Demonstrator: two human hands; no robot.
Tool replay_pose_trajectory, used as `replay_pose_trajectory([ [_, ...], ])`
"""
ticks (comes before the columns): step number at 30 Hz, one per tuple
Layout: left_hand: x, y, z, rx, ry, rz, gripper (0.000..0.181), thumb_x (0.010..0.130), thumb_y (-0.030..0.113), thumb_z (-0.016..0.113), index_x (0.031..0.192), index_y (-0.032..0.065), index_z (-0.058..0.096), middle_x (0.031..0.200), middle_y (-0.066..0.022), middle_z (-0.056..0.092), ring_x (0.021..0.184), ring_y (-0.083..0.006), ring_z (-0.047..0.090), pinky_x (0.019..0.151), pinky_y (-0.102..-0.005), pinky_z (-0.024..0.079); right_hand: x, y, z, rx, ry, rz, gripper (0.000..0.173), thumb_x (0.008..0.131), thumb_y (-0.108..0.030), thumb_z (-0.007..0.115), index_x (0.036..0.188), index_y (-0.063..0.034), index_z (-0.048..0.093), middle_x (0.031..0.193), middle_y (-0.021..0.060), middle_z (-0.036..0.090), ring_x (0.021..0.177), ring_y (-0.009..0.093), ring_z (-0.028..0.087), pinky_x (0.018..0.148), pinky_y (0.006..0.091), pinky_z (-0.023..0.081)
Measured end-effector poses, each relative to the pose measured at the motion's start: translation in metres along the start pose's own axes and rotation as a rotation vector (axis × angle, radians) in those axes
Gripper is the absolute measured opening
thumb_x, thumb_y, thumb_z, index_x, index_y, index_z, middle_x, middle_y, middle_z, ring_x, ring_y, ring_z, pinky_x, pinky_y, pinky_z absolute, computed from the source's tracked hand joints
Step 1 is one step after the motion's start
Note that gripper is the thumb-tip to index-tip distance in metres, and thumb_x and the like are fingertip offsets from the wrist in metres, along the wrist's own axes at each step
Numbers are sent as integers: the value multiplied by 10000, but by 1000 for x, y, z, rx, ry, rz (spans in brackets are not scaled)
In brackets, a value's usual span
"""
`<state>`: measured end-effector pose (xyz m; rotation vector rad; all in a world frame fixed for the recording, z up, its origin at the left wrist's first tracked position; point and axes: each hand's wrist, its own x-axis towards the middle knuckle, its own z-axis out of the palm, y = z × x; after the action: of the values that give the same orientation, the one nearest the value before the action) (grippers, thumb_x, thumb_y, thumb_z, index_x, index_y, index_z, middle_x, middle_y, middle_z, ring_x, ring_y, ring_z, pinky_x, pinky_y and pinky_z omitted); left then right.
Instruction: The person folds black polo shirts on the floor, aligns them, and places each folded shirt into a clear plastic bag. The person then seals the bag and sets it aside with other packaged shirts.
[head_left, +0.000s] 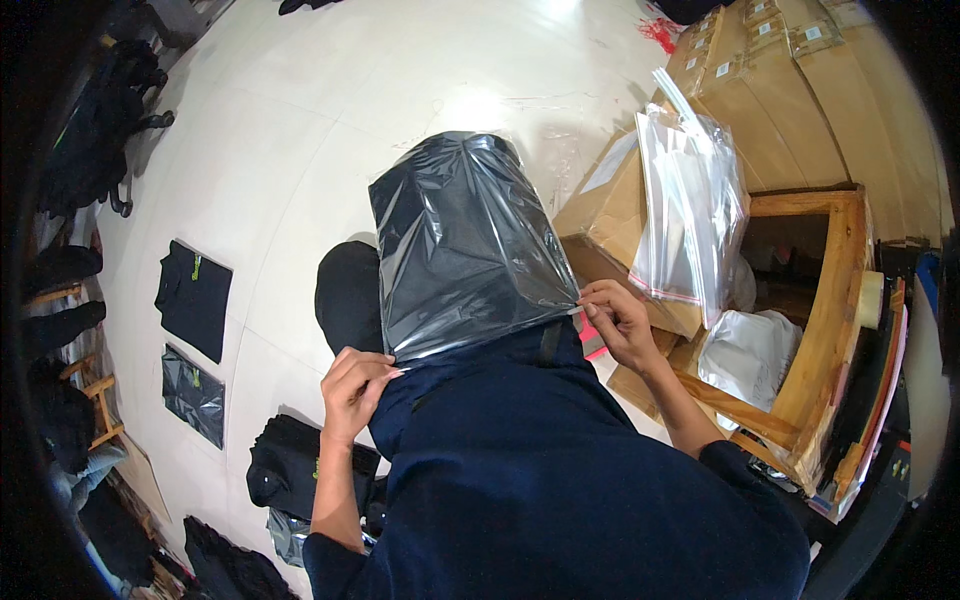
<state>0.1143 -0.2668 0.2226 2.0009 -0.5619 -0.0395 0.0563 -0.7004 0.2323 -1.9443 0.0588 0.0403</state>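
A black folded garment in a clear plastic bag (465, 240) lies across my lap, its near edge towards my body. My left hand (356, 386) pinches the near left corner of the bag between thumb and fingers. At the near right corner, my right hand (619, 322) pinches the same edge. Small whitish ends of the bag's edge stick out at both fingertips. Beyond the bag's left side, a round black thing (346, 292) shows, partly covered by it.
On the floor at left lie a folded black shirt (195, 300), a bagged one (193, 396) and a stack of black garments (281, 465). At right, clear plastic bags (686, 210) lean on a cardboard box (607, 202) beside a wooden frame (844, 225). Large cartons (780, 112) stand behind.
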Motion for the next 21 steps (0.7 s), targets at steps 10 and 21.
replay_pose_trajectory([
  [10, -16, 4, 28, -523, 229, -537, 144, 975, -8, 763, 960, 50, 632, 932, -16, 666, 839, -64, 605, 789, -225, 482, -3, 5, 13, 214, 39, 270, 146, 1106, -129, 608, 1089, 5, 663, 891, -37, 616, 758, 23, 504, 657, 204, 417],
  [21, -7, 8, 41, -698, 294, -796, 151, 1029, 33, 714, 1123, 87, 610, 971, 32, 598, 871, -50, 557, 833, -211, 467, -2, 2, 21, 416, 146, 480, 187, 1095, -178, 633, 969, -43, 659, 732, -66, 548, 605, 14, 432, 545, 213, 329],
])
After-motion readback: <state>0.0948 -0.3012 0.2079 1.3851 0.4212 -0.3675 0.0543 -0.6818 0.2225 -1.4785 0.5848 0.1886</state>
